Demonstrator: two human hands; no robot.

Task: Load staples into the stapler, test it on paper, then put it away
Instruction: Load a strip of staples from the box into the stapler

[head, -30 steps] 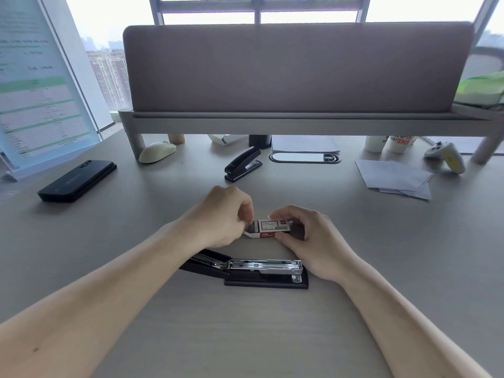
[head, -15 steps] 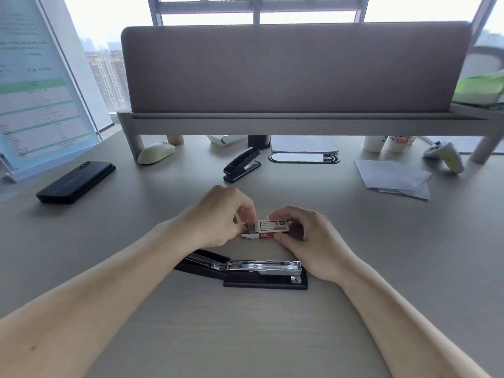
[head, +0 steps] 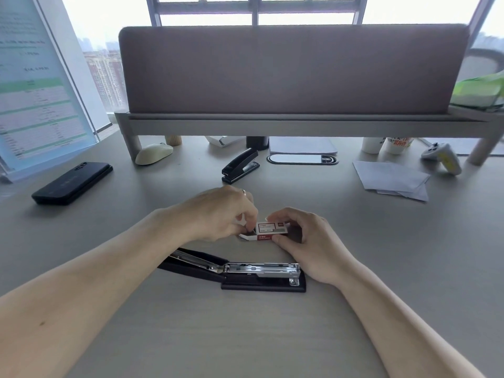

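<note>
A black stapler (head: pixel 245 272) lies swung wide on the desk in front of me, its metal staple channel facing up. Just behind it sits a small red and white staple box (head: pixel 271 231). My right hand (head: pixel 305 241) grips the box by its right end. My left hand (head: pixel 221 214) pinches at the box's left end, where a white flap hangs out. Whether staples are between those fingers is hidden. White paper sheets (head: pixel 392 178) lie at the far right.
A second black stapler (head: pixel 241 165) stands behind my hands. A dark phone (head: pixel 72 182) and a cream mouse (head: pixel 154 153) are at the left, a game controller (head: pixel 443 156) and cups (head: pixel 387 145) at the right. A raised shelf with a grey screen (head: pixel 294 69) spans the back.
The fingers of my left hand have worked further into the box's left end and its flap has folded out. My right hand and the stapler have stayed put.
</note>
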